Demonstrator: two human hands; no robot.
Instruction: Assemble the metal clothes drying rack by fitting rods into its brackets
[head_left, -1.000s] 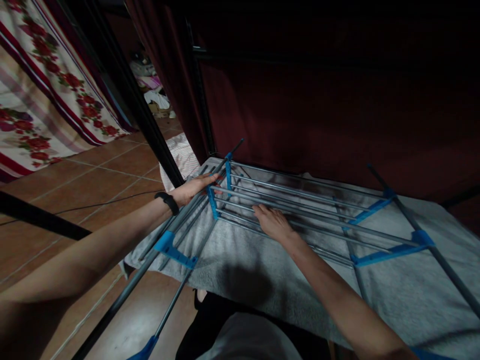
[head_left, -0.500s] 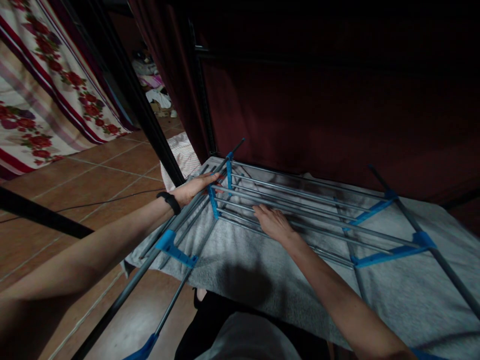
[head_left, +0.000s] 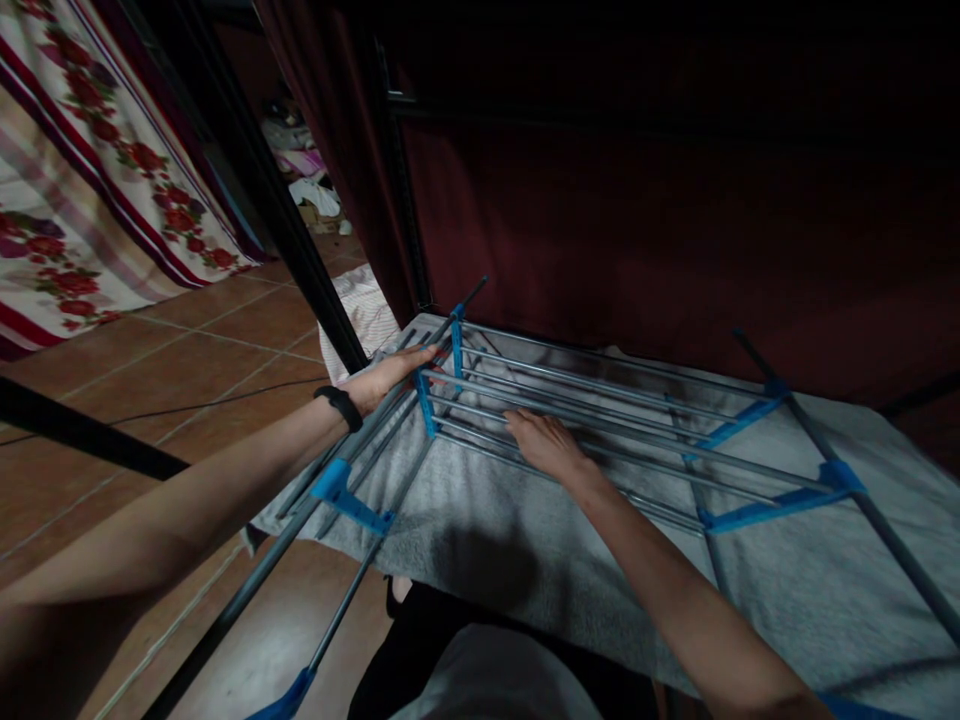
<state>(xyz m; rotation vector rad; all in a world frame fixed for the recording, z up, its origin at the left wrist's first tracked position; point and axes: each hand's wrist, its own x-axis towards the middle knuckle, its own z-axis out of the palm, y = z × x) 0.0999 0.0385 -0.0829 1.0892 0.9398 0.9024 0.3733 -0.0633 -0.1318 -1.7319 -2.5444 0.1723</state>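
Note:
A metal drying rack (head_left: pixel 784 507) with grey rods and blue plastic joints lies across a grey towel-like cover. My left hand (head_left: pixel 390 378), with a black band at the wrist, holds the rack's left side tube beside a blue joint (head_left: pixel 426 404). Its fingers reach over the tube, and their tips are partly hidden among the bars. Near the middle of the rack, my right hand (head_left: pixel 546 442) is closed on one of the long rods, knuckles up. The thumb and the undersides of its fingers cannot be seen.
A grey cover (head_left: pixel 480 560) lies under the rack. Dark red curtain cloth (head_left: pixel 600 230) hangs behind. At the left stand a black post (head_left: pixel 300 240) and a floral curtain (head_left: pixel 97 180), above a tiled floor (head_left: pixel 247 330) with a thin cable across it.
Both hands keep their hold on the rack. The right end of the rack appears a few pixels further left, along with a slight shift of the whole view.

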